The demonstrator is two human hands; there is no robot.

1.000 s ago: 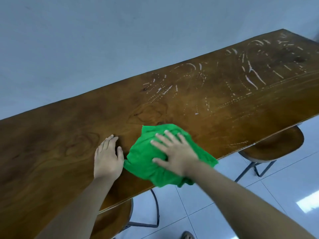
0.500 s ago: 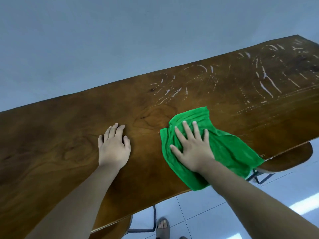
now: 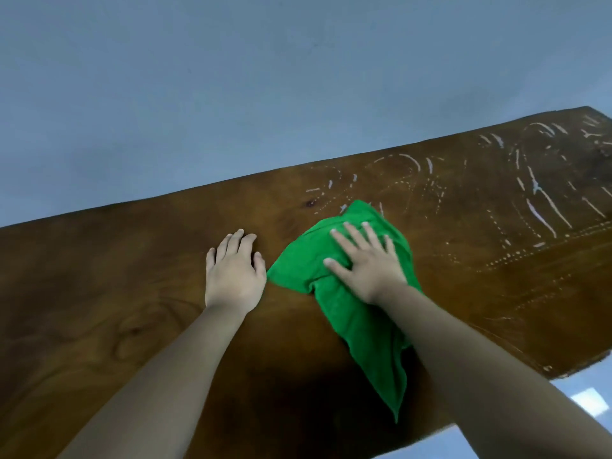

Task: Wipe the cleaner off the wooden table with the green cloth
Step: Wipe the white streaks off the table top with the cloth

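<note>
Pressing down on the green cloth (image 3: 359,326) with the right hand (image 3: 366,265), palm flat, fingers straight and a little spread, not curled round the fabric. Lying crumpled on the wooden table (image 3: 99,276), about the middle of its visible length, with one tip pointing toward the far edge and a long tail trailing back beside the right forearm toward the near edge. Reaching with that far tip just into the nearest white marks of the cleaner (image 3: 543,217). Spread in many white streaks, arcs and dotted lines over the right part of the top, from just beyond the cloth out to the far right corner. Resting the left hand (image 3: 233,273) flat on the bare wood just left of the cloth, fingers straight and close together, thumb side very near the cloth's left corner; hard to say whether touching or slightly apart. Showing dark grain and knots on the left part of the top. Behind the table, a plain blue-grey wall (image 3: 231,77); at the lower right, a strip of pale floor (image 3: 569,390) with a bright reflection.
</note>
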